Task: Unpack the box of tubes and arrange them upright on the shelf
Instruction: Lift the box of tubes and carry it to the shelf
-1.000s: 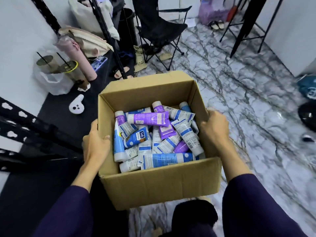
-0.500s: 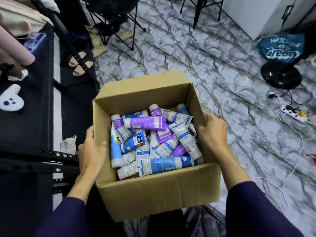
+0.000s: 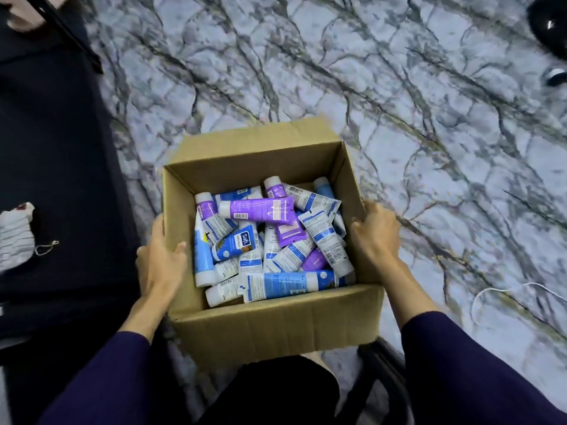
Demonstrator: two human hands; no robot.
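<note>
Floor: marble tiles (image 3: 399,87), white cord (image 3: 503,291) at right.
Left side: we see dark surface (image 3: 52,179).
Hands: our left hand (image 3: 161,262) and right hand (image 3: 376,237) grip box (image 3: 270,326) of tubes (image 3: 260,210).

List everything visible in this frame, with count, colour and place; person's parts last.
cardboard box: one, brown, open, centre, held above the floor
tubes: a jumbled pile, blue, white and purple, lying flat inside the box
floor: white marble with dark veins
dark surface: black, left edge
white cloth: one, on the dark surface
white cord: one, on the floor, right
sleeves: two, dark purple, bottom
left hand: grips the box's left wall
right hand: grips its right wall
</note>
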